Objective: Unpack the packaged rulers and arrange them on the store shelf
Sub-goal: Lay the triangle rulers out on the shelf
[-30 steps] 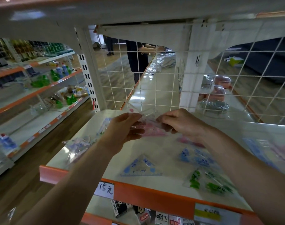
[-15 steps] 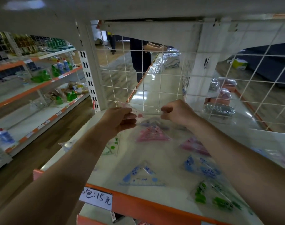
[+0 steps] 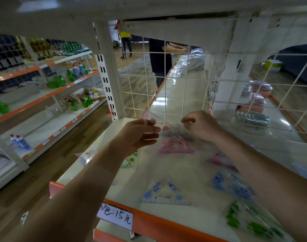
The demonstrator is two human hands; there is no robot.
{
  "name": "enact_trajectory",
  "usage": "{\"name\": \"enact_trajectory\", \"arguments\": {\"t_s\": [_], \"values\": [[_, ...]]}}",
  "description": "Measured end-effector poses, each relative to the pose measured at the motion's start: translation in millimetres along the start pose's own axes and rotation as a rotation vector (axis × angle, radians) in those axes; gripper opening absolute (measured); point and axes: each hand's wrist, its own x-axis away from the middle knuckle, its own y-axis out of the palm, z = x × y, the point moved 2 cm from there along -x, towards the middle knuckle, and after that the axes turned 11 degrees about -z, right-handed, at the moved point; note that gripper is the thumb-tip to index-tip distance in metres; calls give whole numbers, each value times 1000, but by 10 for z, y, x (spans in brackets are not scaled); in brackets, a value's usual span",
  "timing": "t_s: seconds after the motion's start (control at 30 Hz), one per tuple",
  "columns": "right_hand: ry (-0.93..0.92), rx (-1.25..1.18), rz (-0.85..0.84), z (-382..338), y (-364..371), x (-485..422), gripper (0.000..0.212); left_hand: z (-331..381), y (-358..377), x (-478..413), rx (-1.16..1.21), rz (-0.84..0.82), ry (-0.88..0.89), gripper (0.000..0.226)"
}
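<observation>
White metal store shelf [image 3: 166, 173], its board glossy and its front edged with an orange strip, fills the view, backed by a thin wire grid [image 3: 184, 97]. Both bare forearms reach forward over it. The left hand [image 3: 137, 135] pinches the left edge of a clear, crinkled plastic packet [image 3: 168, 127] between thumb and fingers. The right hand [image 3: 201, 126], knuckles up and fingers curled, pinches the packet's right edge. The packet shows pink print inside and is held between the hands above the rear of the shelf, off the board. Beneath it lies a flat, transparent pink set square [image 3: 175, 145]. Nearer the front lie a blue set square [image 3: 164, 193] and, at right, blurred green-printed rulers [image 3: 236, 219]. A handwritten price label [image 3: 115, 216] sits on the orange strip.
</observation>
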Motion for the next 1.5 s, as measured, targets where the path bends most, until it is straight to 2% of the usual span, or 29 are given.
{"name": "enact_trajectory", "arguments": {"t_s": [0.07, 0.13, 0.27, 0.37, 0.43, 0.53, 0.67, 0.77, 0.87, 0.93, 1.0, 1.03, 1.1, 1.37, 1.5], "values": [[-70, -203, 29, -142, -82, 54, 25, 33, 21, 17, -124, 8, -2, 16], [-94, -397, -28, -307, -144, 130, 27, 71, 75, 32, -249, -18, -22, 15], [-79, -558, -132, -469, -215, 226, 41, 123, 215, 57, -443, -125, -84, 16], [-20, -646, -111, -396, -272, 295, 29, 136, 181, 31, -385, -31, -20, 9], [25, -715, -165, -298, -262, 352, 21, 129, 130, -8, -361, 73, 18, 5], [64, -601, -254, -183, -196, 431, 19, 102, 148, -78, -406, 144, 47, 6], [127, -545, -160, -50, -131, 426, 21, 74, 253, -174, -519, 140, 75, 8], [182, -486, -159, 32, -53, 420, 15, 7, 267, -220, -698, 159, 93, 4], [201, -272, -184, 76, 3, 437, 7, -66, 259, -225, -957, 132, 121, 17], [192, -104, -204, 67, 8, 451, 18, -103, 255, -209, -1125, 51, 72, 42], [161, -37, -232, 12, 0, 470, 17, -142, 262, -194, -1287, -32, 2, 63], [139, -13, -251, -23, 7, 482, 10, -159, 274, -185, -1352, -55, -23, 68], [127, 60, -288, -99, 34, 521, 21, -210, 292, -192, -1431, -62, -24, 67], [125, 217, -279, -191, 74, 541, 32, -258, 243, -103, -1309, 65, 62, 47], [37, 195, -194, -341, 64, 433, 23, -33, -123, 27, -1239, 215, 65, 38]]}}
